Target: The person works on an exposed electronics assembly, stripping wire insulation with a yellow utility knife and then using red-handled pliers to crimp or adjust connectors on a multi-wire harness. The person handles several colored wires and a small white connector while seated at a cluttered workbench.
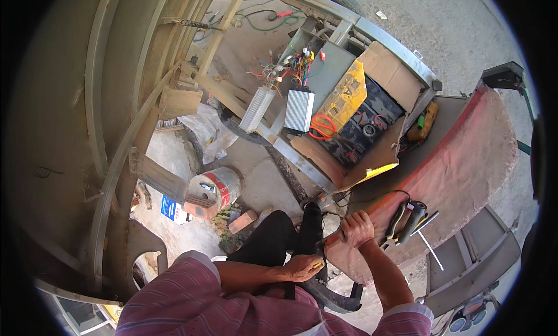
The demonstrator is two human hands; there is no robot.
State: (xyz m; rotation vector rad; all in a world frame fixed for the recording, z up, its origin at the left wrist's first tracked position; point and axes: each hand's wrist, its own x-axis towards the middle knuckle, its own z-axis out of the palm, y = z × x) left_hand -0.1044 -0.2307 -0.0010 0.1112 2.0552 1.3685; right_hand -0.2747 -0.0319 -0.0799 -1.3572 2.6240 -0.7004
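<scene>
Left hand [302, 268], low at centre before the striped shirt: fingers curled closed around a small yellow item [317, 265], mostly hidden in the grip. Right hand [356, 229], just beyond and to the right: fingers curled in over the near left end of a faded red padded slab [459, 156]; palm side hidden, any held object impossible to tell.

On the slab, just right of the right wrist: dark pliers with greenish grips [395, 222]; beside them, a black cylindrical tool [415, 211]; next, a T-shaped bright metal wrench [430, 250]. Above these, a thin black cable [400, 191], arched.

Ahead, in a metal frame: dusty black battery block [381, 97], edged with brown cardboard [392, 77]; on it, a bent yellow plate [343, 92] and orange-handled cutters [322, 127]. To their left, two finned silver metal boxes [299, 110], with a multicoloured wire bundle [305, 63] above.

On the ground, left: white-and-red bucket [226, 185], reddish brick [242, 221], blue-and-white carton [172, 208].
</scene>
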